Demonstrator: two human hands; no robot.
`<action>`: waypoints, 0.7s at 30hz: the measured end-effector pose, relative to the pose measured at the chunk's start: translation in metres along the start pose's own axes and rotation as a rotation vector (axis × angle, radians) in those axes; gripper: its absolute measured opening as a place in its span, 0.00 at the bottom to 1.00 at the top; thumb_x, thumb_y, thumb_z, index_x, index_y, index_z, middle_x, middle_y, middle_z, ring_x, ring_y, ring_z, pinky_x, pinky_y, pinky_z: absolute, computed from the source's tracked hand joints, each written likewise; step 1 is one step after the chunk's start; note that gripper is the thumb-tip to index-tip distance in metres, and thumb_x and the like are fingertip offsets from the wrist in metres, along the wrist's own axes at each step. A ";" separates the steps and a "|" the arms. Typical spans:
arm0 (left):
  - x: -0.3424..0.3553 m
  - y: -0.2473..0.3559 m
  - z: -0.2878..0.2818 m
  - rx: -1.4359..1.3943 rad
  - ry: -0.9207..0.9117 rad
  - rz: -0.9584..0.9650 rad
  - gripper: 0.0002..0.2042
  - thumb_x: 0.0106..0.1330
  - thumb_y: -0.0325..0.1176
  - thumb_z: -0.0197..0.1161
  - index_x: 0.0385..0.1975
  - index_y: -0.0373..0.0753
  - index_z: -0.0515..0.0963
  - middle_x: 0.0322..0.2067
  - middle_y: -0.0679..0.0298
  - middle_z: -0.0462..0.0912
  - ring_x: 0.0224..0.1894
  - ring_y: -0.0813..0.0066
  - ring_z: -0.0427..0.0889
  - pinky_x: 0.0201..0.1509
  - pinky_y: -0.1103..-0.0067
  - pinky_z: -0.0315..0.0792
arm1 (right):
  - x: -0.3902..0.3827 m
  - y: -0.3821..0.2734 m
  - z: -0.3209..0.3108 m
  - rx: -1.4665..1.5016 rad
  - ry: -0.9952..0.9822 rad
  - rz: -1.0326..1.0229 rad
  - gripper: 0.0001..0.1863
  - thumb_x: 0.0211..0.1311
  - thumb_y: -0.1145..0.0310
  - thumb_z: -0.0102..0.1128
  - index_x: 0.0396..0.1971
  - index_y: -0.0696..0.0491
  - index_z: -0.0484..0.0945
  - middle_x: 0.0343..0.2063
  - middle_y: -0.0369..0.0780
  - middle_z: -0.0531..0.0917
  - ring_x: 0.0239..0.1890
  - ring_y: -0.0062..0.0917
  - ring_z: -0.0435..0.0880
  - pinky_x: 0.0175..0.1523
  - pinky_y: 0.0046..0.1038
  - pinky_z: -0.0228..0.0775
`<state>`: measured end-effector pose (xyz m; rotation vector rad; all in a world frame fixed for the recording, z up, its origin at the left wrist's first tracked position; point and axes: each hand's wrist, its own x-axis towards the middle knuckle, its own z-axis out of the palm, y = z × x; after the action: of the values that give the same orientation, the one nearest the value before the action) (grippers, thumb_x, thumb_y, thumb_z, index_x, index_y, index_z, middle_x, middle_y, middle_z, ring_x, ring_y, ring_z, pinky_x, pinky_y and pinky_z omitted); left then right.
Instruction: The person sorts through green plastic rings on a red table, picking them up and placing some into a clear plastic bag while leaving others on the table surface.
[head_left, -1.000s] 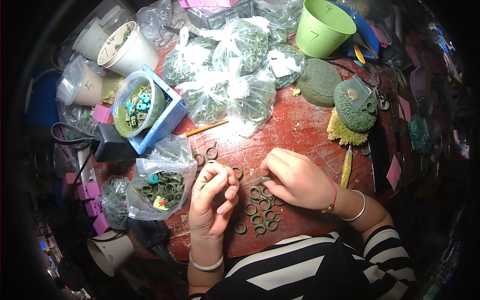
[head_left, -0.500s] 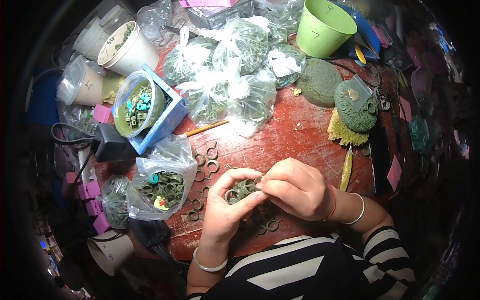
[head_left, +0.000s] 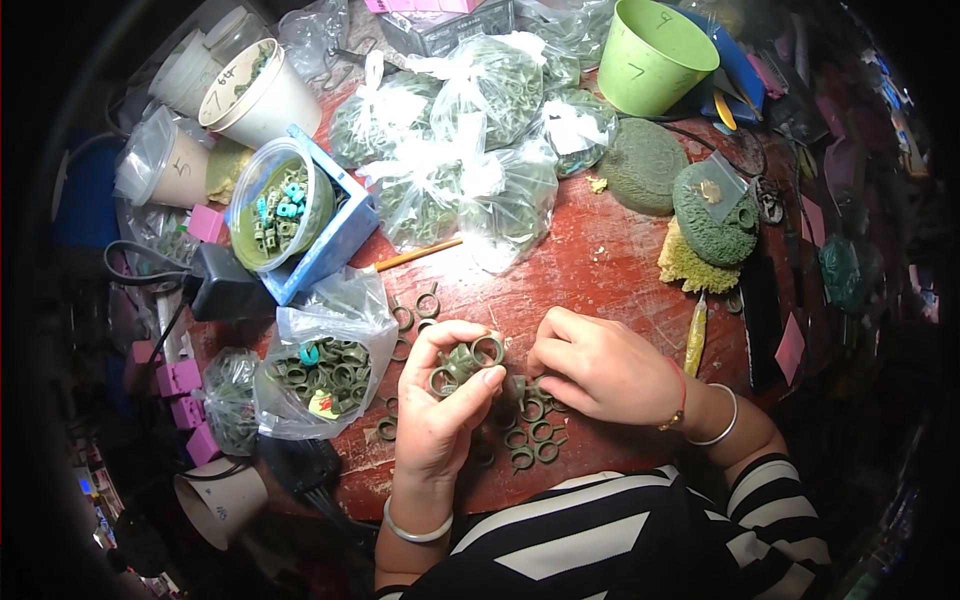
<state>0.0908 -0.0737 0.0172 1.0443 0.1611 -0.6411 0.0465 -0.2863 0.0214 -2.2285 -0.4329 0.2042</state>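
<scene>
My left hand [head_left: 440,390] is closed around a small bunch of dark green rings [head_left: 458,366], with one ring standing upright between thumb and forefinger. To its right, my right hand [head_left: 605,370] is lowered to the table, its fingers curled together at the edge of a loose cluster of similar green rings [head_left: 541,431]. What its fingertips pinch, if anything, is hidden. More loose rings [head_left: 403,317] lie left of and beyond my left hand, partly behind it. An open clear plastic bag [head_left: 345,300] full of green rings, with a turquoise piece among them, stands farther left.
Tied clear bags [head_left: 480,190] of green pieces crowd the far middle. A round tub [head_left: 322,215] sits by a blue tray [head_left: 350,225] at left. A green bucket [head_left: 655,60], round green pads [head_left: 640,165] and a yellow-handled tool [head_left: 695,340] occupy the right side of the red table [head_left: 610,260].
My right hand has left the rings in my left hand and moved down and right to the loose cluster on the table. My left hand has shifted slightly left, still holding its bunch.
</scene>
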 end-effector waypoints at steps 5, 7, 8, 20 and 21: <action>0.002 0.003 -0.001 -0.052 -0.045 -0.025 0.18 0.63 0.15 0.64 0.51 0.37 0.73 0.43 0.62 0.81 0.36 0.83 0.81 0.27 0.91 0.68 | 0.003 -0.002 0.000 0.008 0.095 0.018 0.07 0.58 0.74 0.64 0.35 0.56 0.76 0.33 0.43 0.76 0.35 0.40 0.81 0.40 0.37 0.75; 0.001 0.007 0.003 -0.153 -0.058 -0.044 0.17 0.63 0.16 0.63 0.51 0.37 0.73 0.44 0.59 0.81 0.37 0.81 0.82 0.27 0.91 0.68 | 0.004 -0.003 -0.002 0.033 0.150 0.028 0.07 0.58 0.75 0.64 0.35 0.56 0.76 0.31 0.42 0.77 0.31 0.38 0.82 0.37 0.35 0.75; 0.001 0.008 0.004 -0.254 -0.072 -0.062 0.17 0.64 0.16 0.63 0.51 0.36 0.72 0.46 0.56 0.81 0.38 0.78 0.83 0.27 0.91 0.69 | 0.005 -0.004 -0.003 0.125 0.184 0.063 0.07 0.57 0.76 0.65 0.35 0.56 0.76 0.30 0.41 0.77 0.28 0.35 0.81 0.34 0.33 0.75; -0.001 -0.001 -0.001 -0.041 -0.198 -0.220 0.17 0.63 0.20 0.68 0.52 0.34 0.76 0.37 0.60 0.84 0.31 0.83 0.81 0.23 0.91 0.66 | 0.006 -0.009 -0.006 0.292 0.365 0.021 0.09 0.55 0.82 0.67 0.37 0.57 0.83 0.32 0.37 0.81 0.27 0.16 0.79 0.29 0.19 0.70; -0.002 -0.001 -0.002 -0.054 -0.218 -0.233 0.18 0.62 0.18 0.69 0.52 0.34 0.77 0.40 0.63 0.83 0.37 0.82 0.83 0.28 0.90 0.71 | 0.007 -0.008 -0.005 0.244 0.388 -0.076 0.11 0.54 0.83 0.66 0.38 0.58 0.82 0.32 0.39 0.80 0.28 0.23 0.81 0.31 0.23 0.73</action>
<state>0.0891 -0.0716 0.0159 0.9039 0.1093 -0.9519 0.0526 -0.2821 0.0310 -1.9476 -0.2630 -0.2050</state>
